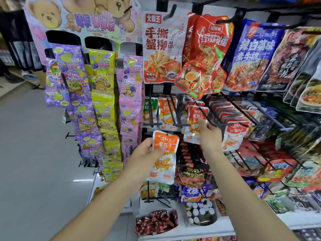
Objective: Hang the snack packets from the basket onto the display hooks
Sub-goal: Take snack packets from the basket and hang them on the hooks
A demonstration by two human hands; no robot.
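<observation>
The left hand [147, 152] pinches an orange snack packet [164, 159] upright, its hole just below the display hook [166, 125] of the matching row. The right hand [209, 134] grasps a hanging red packet [195, 117].

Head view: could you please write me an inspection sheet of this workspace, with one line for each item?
Surface: wire rack with black display hooks; white shelf below.
Job's things: orange packet off the hooks, held in the hand; hanging orange packets of the same print; basket not in view.
Clutter: red-wrapped sweets and white-capped bottles on the shelf.
Grippers: left hand pinches the orange packet, thumb in front; right hand is at the hanging red packets, grip unclear.
Cables: nothing seen.
Surroundings: bear-print sweet strips at left; grey floor.
</observation>
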